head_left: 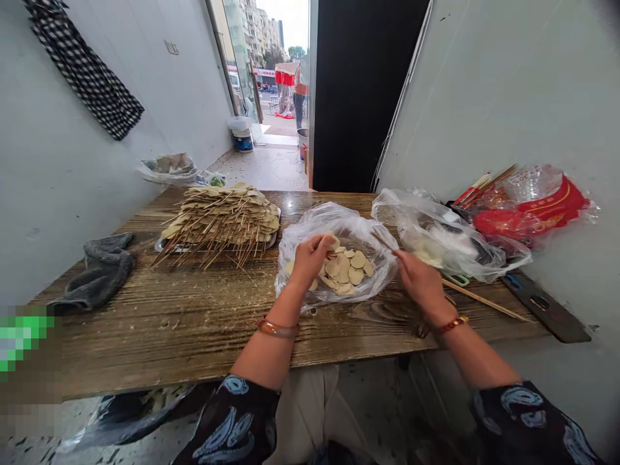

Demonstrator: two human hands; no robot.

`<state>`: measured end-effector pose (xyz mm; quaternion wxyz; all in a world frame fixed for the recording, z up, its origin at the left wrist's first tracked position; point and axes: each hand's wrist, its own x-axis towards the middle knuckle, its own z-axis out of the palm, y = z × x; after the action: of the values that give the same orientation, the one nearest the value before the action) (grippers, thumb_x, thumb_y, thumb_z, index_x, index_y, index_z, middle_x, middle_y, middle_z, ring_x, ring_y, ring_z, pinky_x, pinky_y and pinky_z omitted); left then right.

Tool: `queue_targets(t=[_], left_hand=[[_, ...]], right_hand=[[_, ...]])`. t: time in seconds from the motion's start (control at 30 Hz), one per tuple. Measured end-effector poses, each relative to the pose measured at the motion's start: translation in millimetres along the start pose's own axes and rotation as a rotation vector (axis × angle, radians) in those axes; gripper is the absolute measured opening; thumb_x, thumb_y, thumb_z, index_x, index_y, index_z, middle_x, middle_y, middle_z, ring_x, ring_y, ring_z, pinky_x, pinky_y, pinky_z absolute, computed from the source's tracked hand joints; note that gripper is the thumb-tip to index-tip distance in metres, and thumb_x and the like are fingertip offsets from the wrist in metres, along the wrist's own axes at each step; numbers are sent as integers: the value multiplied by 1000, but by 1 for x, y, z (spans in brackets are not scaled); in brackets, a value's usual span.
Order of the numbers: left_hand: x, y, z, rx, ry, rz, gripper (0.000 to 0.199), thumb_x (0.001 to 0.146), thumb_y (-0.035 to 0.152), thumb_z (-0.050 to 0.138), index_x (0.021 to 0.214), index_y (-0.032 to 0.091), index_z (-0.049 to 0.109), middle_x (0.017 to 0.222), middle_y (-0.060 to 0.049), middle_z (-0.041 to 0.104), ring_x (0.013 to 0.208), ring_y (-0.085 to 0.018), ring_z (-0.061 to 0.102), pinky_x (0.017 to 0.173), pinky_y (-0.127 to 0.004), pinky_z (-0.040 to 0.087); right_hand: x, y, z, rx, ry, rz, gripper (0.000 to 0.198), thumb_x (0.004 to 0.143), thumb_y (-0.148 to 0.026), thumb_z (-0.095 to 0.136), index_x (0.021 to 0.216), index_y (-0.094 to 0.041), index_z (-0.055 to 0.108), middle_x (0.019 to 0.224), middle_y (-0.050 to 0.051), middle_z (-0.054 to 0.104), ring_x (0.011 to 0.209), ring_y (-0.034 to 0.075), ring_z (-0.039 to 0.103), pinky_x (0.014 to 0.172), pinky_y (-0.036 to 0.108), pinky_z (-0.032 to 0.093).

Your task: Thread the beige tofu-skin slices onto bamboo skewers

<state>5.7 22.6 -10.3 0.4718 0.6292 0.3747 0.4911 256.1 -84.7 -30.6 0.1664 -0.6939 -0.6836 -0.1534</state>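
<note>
My left hand [307,263] is closed in a pinch on a thin, round, pale slice [334,242], held above an opened clear plastic bag [298,234]. Inside the bag lies a pile of loose pale slices [345,270]; the frame does not show for sure what food they are. My right hand [420,281] grips a thin wooden skewer [382,241] at the bag's right side, its tip pointing up and left. The skewer and the held slice are apart. To the left, a tray [275,240] bears a tall heap of skewered slices [227,216], their sticks pointing mostly towards me.
A dark grey cloth [101,271] lies at the wooden table's left. On the right are another plastic bag [436,226], a red package [533,210], loose wooden sticks [484,301] and a phone [545,307]. A doorway with a bucket [243,137] stands beyond the table.
</note>
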Motion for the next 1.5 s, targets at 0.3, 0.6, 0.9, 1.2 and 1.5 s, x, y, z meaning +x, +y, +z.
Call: queue_targets(t=[0.3,0.6,0.9,1.2,1.5], left_hand=[[6,-4,-10,-344,216,-145,20,72,27,65,85,12,64,76,-2,65,61,-9,61,63,-23,52],[3,0,-6,-337,112,-159,62,71,13,57,133,16,47,74,2,63,56,-9,60,61,-23,52],[3,0,-6,-474,83,-226,29,65,13,67,93,12,61,77,-2,68,65,-10,63,62,-22,52],[3,2,-6,-531,125,-200,34,62,31,77,85,13,61,75,-2,66,65,-12,63,59,-24,52],[1,3,-5,-432,202,-178,27,62,30,75,80,13,65,75,-1,65,66,-12,61,61,-24,51]], right_hand=[[22,43,41,-171,-125,151,40,97,-29,35,124,-8,57,97,21,70,85,28,66,72,38,47],[28,60,38,-40,-197,113,47,98,-30,29,135,-9,50,123,21,64,108,28,62,86,40,48],[28,43,-8,96,-72,108,45,97,-35,31,128,-16,57,111,14,68,97,27,64,81,39,48],[25,-49,-41,1127,-174,227,43,94,-48,38,124,-20,51,65,-2,55,50,12,43,46,24,35],[39,-104,-10,1546,-378,357,27,82,-46,56,93,-21,52,66,-6,54,44,7,48,36,17,30]])
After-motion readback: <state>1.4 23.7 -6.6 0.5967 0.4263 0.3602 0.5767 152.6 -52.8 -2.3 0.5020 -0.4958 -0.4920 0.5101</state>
